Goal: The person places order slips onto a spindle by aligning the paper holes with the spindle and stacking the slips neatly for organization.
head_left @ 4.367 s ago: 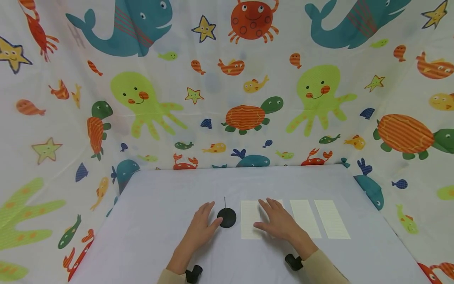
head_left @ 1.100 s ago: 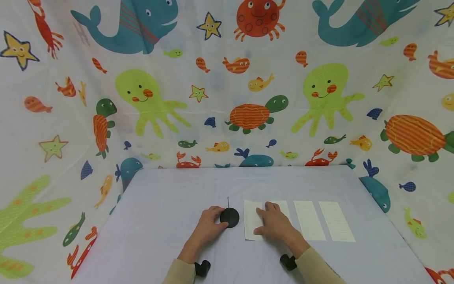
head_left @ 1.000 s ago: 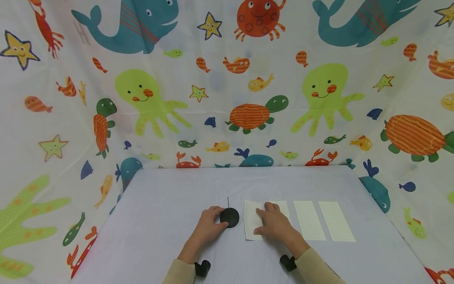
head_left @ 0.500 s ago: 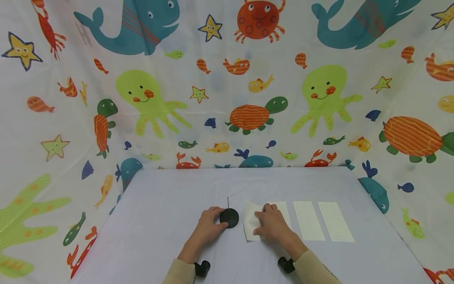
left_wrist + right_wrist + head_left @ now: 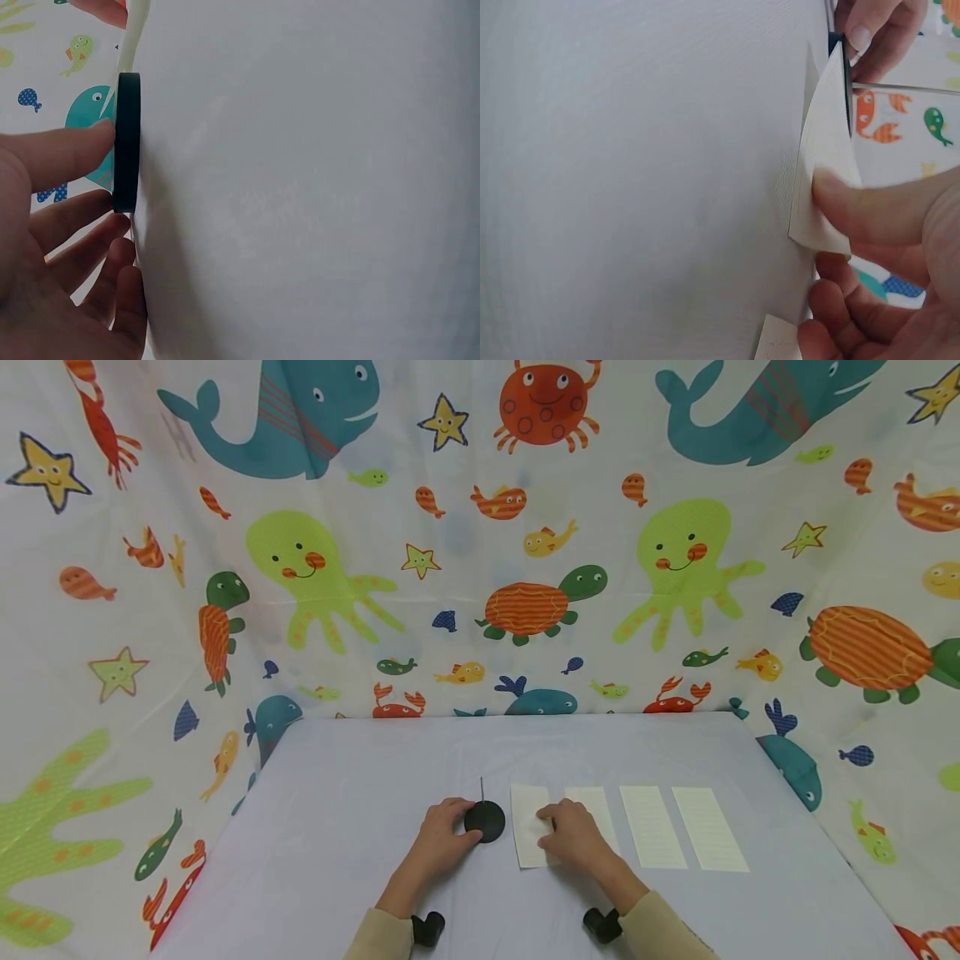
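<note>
On the white-covered table stands a receipt spike point(image 5: 484, 822), a black round base with a thin upright pin. My left hand point(image 5: 439, 837) grips the base's edge between thumb and fingers; the left wrist view shows the black base point(image 5: 127, 142) edge-on at the thumb. Just right of the spike lies the leftmost cream paper slip point(image 5: 527, 839). My right hand point(image 5: 577, 837) pinches this slip by its right side. In the right wrist view the slip point(image 5: 826, 157) curves up off the table, thumb on top and index finger beneath, its far end close to the spike's base.
Three more cream slips lie in a row to the right: one point(image 5: 596, 802) partly under the right hand, then another slip point(image 5: 654, 827) and the last slip point(image 5: 711, 827). A sea-animal printed curtain point(image 5: 450, 635) stands behind and beside the table point(image 5: 390, 760).
Both hands, earlier spread and hovering, have come down onto the spike base and slip. The right hand has bent the slip and shifted it slightly left, widening its gap from the second slip.
</note>
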`<action>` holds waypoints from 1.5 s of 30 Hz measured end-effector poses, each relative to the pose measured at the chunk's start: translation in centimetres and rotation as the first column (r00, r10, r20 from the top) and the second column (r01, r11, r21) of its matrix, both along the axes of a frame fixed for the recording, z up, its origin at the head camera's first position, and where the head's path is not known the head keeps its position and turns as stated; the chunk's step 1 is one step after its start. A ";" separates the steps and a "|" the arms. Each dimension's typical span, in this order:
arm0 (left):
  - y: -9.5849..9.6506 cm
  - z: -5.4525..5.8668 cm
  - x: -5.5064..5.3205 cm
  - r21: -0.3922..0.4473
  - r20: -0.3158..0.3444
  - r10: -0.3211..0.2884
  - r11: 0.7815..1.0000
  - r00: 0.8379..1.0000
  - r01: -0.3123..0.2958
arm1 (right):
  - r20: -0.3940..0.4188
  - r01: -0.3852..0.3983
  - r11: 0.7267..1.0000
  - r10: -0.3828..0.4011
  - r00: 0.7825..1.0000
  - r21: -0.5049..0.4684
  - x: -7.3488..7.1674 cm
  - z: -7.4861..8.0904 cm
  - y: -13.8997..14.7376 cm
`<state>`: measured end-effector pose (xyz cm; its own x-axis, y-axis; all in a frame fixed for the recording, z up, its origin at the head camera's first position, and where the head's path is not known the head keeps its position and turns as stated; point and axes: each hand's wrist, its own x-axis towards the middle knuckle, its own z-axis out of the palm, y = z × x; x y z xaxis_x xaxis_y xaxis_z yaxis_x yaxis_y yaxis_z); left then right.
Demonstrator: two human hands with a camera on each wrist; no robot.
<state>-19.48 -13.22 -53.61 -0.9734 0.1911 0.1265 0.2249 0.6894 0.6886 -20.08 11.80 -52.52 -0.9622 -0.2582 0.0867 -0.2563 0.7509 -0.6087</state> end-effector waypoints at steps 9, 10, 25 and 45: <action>0.1 -0.4 -0.4 -0.003 -0.016 -0.012 1.000 1.000 0.012 | 0.035 0.085 0.987 -0.081 0.996 -0.138 0.0 0.2 0.5; 0.0 -0.4 -0.3 -0.005 -0.013 -0.009 1.000 1.000 0.009 | 0.041 0.094 0.984 -0.089 0.995 -0.152 0.0 0.1 0.5; -0.2 -0.8 -0.4 -0.010 0.004 -0.011 1.000 1.000 0.011 | 0.147 0.174 0.949 -0.139 0.979 -0.262 -0.1 -0.1 1.1; 0.1 -0.3 0.0 0.003 0.012 0.009 1.000 1.000 -0.009 | 0.182 0.196 0.887 -0.130 0.975 -0.418 0.7 1.5 1.2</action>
